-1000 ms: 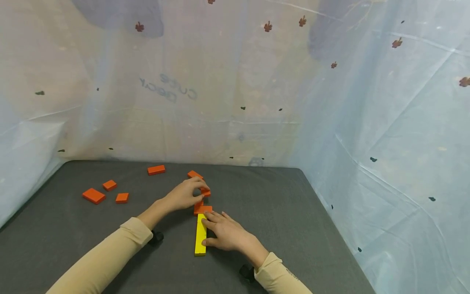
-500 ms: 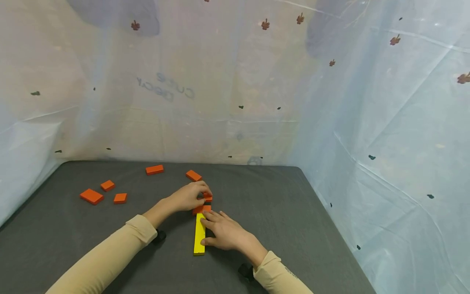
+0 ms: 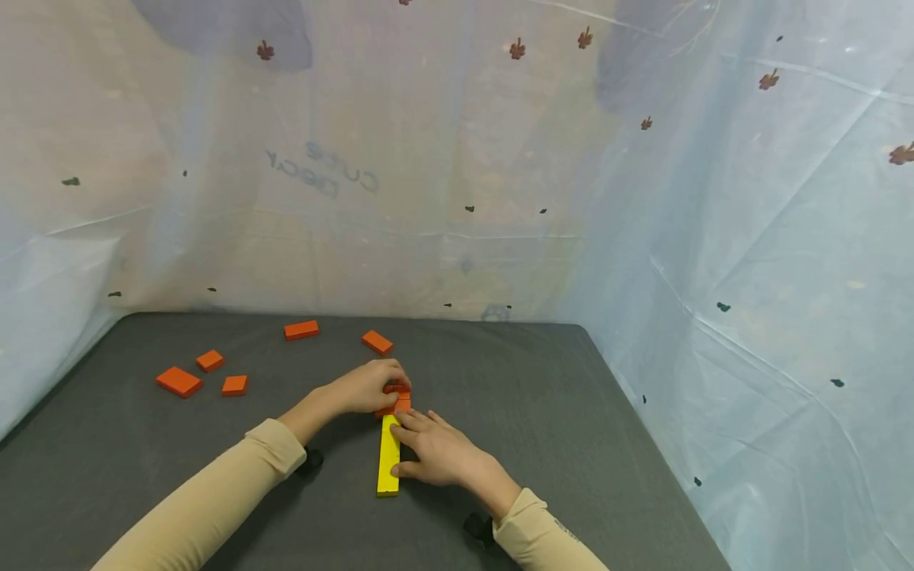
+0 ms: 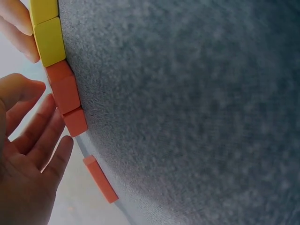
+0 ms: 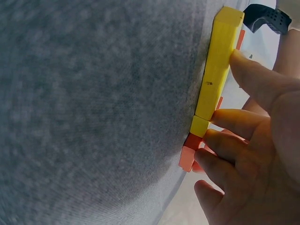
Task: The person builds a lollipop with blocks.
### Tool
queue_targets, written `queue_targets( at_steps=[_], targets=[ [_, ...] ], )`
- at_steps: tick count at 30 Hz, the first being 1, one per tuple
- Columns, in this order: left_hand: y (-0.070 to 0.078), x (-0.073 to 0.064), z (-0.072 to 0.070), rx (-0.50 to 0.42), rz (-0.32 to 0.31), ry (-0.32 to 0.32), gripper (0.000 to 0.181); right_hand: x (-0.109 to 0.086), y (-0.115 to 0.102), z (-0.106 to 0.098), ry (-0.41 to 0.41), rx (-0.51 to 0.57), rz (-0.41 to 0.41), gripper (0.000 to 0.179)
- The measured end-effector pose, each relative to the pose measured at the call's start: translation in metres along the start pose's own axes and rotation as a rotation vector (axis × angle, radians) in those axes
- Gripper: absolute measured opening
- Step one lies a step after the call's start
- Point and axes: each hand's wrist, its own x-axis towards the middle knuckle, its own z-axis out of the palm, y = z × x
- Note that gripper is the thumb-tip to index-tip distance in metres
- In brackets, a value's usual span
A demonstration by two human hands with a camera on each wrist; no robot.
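In the head view, my left hand (image 3: pixel 366 387) holds an orange block (image 3: pixel 405 392) between thumb and fingers, partly hidden by the hand. That block sits against another orange block (image 3: pixel 403 406) at the far end of a long yellow block (image 3: pixel 389 468). My right hand (image 3: pixel 444 450) rests along the yellow block's right side, fingers fairly straight, thumb on its near part. The right wrist view shows a small yellow block (image 5: pixel 199 126) between the long yellow block and the orange ones. In the left wrist view, the orange blocks (image 4: pixel 64 89) form a row with the yellow.
Beyond the left hand lies a loose orange block (image 3: pixel 377 342). Another orange block (image 3: pixel 301 330) is near the back edge. Farther left are an orange rectangle (image 3: pixel 179 382) and two smaller orange pieces (image 3: pixel 210 361). Plastic sheeting (image 3: pixel 357 262) hangs behind the dark tabletop (image 3: pixel 557 428).
My left hand has drawn an orange block toward me, up to the orange block at the yellow block's end. The right hand has stayed on the yellow block.
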Motion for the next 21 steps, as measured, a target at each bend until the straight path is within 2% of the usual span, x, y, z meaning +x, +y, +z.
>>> queue_targets(
  at_steps=[8,13,21],
  targets=[
    [-0.0004,0.0028,0.0020,0.001,-0.049,0.006,0.023,-0.0003,0.0006,0.0006,-0.003,0.019,0.001,0.067],
    [-0.0030,0.0036,0.0046,0.028,-0.048,-0.012,0.025,-0.0003,0.0003,0.0007,-0.002,0.013,0.003,0.067],
    [-0.0021,0.0032,0.0048,0.027,-0.060,-0.006,0.024,-0.0003,-0.0001,-0.0001,-0.003,0.002,0.004,0.066]
  ],
)
